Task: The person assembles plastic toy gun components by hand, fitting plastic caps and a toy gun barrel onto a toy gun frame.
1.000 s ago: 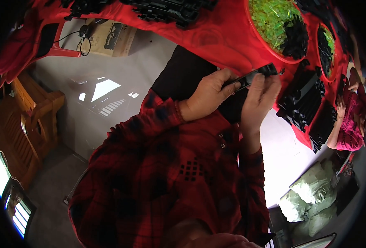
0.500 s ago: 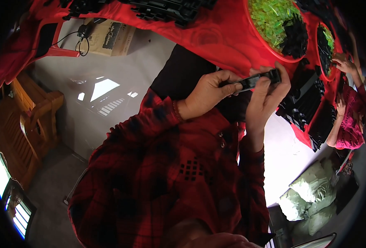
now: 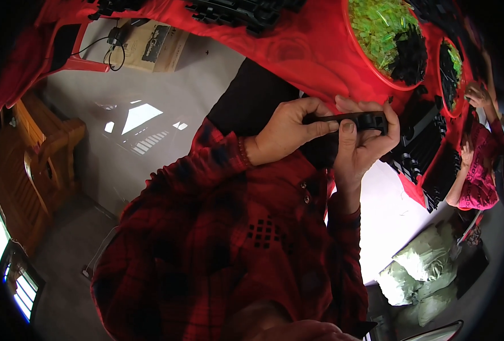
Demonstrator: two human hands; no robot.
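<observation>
A slim black plastic piece [image 3: 371, 120] lies between my two hands, nearly level, just off the front edge of the red-covered table. My left hand [image 3: 294, 126] pinches its left end with the thumb on top. My right hand [image 3: 366, 139] grips the other end, thumb against the near side and fingers curled behind it. Its exact kind cannot be made out, and part of it is hidden by my fingers.
On the red table [image 3: 286, 51], a red tub [image 3: 401, 86] holds yellow-green translucent strips and black pieces. Black parts [image 3: 240, 14] lie behind; more black parts [image 3: 417, 145] lie right. A person in pink [image 3: 479, 170] works beyond. White sacks [image 3: 425, 261], a carton [image 3: 149, 48] and a wooden bench [image 3: 41, 165] stand around.
The black piece has turned from slanting up to the right to nearly level. My right hand has dropped slightly and its fingers have shifted; my left hand has hardly moved.
</observation>
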